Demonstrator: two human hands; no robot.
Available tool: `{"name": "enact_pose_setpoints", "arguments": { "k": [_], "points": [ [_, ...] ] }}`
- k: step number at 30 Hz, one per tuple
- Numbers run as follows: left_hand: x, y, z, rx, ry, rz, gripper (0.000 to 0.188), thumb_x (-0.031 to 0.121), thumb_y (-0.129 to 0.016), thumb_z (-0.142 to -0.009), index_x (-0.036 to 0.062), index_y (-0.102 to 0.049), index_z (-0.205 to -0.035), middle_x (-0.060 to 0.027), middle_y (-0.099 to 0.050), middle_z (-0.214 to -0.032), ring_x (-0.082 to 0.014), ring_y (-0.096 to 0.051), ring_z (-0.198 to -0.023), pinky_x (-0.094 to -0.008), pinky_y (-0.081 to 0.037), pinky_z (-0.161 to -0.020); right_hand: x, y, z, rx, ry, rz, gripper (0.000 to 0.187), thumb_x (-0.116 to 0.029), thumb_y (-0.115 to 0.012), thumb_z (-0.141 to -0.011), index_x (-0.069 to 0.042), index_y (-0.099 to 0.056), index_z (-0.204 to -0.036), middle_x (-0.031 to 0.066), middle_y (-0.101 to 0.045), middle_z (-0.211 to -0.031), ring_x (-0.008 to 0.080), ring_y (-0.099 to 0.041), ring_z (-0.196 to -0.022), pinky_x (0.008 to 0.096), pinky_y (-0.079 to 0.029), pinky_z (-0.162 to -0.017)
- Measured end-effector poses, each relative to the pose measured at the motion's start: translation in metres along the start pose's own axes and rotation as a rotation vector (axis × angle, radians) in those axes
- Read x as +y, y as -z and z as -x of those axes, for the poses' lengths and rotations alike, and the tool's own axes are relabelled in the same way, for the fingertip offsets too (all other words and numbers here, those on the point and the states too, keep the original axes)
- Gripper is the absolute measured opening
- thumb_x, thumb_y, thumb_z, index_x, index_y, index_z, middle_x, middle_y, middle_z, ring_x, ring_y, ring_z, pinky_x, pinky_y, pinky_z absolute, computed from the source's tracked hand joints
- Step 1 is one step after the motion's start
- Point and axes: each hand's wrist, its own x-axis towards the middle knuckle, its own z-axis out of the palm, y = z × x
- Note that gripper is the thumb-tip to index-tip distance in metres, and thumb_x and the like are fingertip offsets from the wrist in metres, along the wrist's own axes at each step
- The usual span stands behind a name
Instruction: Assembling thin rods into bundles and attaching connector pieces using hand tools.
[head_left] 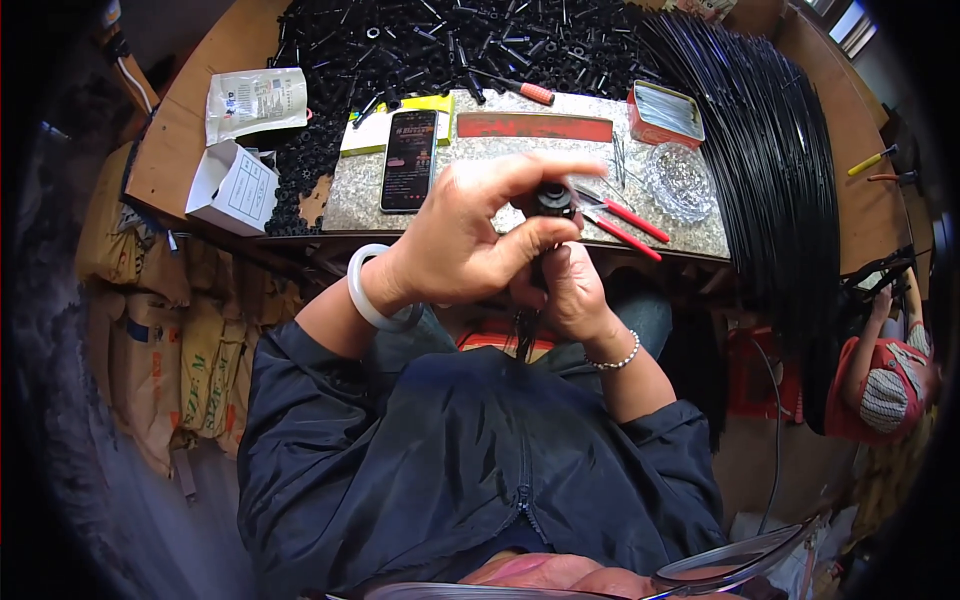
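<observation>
Over the front edge of the bench, my left hand [465,230], with a pale bangle at its wrist, pinches a black round plastic part [555,197] between thumb and forefinger. A ring-shaped end of that part faces up. Just below and touching it, my right hand [578,290], wearing a bead bracelet, is closed with its thumb up. Thin black strands [523,335] hang down from under this closed hand; its fingers hide most of what they hold. Behind my hands, red-handled pliers [630,230] lie on the speckled slab [350,205], their jaws partly covered.
A phone [409,160], a red-handled screwdriver [537,93], a tin of thin rods [667,110] and a glass dish [680,182] are on the bench. Black parts [450,40] heap behind. Long black strands [770,150] drape over the right edge. Another person [885,390] is at right.
</observation>
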Motion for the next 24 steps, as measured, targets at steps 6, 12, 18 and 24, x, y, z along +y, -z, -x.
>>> {"name": "enact_pose_setpoints", "arguments": {
  "k": [6,12,18,24],
  "points": [
    [0.0,-0.003,-0.003,0.118,0.067,0.109,0.05,0.001,-0.064,-0.084,-0.0034,-0.046,-0.13,-0.011,-0.064,-0.099,-0.0119,-0.063,-0.088,-0.0226,-0.051,-0.075,-0.009,-0.018,-0.013,0.387,0.279,0.758,0.04,-0.038,-0.039,-0.099,-0.002,-0.056,-0.106,0.0105,-0.06,-0.075,0.0244,-0.06,-0.061,0.0319,-0.045,-0.057],
    [-0.006,-0.01,0.003,0.149,0.023,-0.007,0.045,-0.003,-0.058,-0.086,-0.0047,-0.047,-0.129,-0.0147,-0.065,-0.1,-0.0169,-0.064,-0.091,-0.0258,-0.052,-0.08,0.003,-0.014,-0.016,0.424,0.398,0.918,0.031,-0.026,-0.043,-0.097,0.001,-0.048,-0.111,0.0187,-0.059,-0.083,0.0389,-0.06,-0.073,0.0418,-0.047,-0.06],
    [-0.015,-0.027,0.011,0.273,-0.06,-0.211,0.055,-0.005,-0.046,-0.088,-0.0069,-0.027,-0.14,-0.024,-0.057,-0.118,-0.0272,-0.062,-0.104,-0.0315,-0.051,-0.086,0.02,-0.003,-0.016,0.421,0.437,1.053,0.02,-0.013,-0.049,-0.093,0.001,-0.048,-0.108,0.0215,-0.061,-0.081,0.0447,-0.06,-0.074,0.0469,-0.047,-0.058],
    [-0.035,-0.035,0.013,0.241,0.083,0.35,0.056,0.021,-0.061,-0.09,-0.0059,-0.039,-0.134,-0.0199,-0.061,-0.114,-0.0251,-0.06,-0.106,-0.0351,-0.045,-0.094,0.024,0.007,-0.011,0.193,0.349,0.732,0.017,-0.015,-0.047,-0.094,-0.001,-0.054,-0.099,0.0171,-0.062,-0.077,0.0382,-0.062,-0.066,0.0404,-0.048,-0.057]
  ]
}}
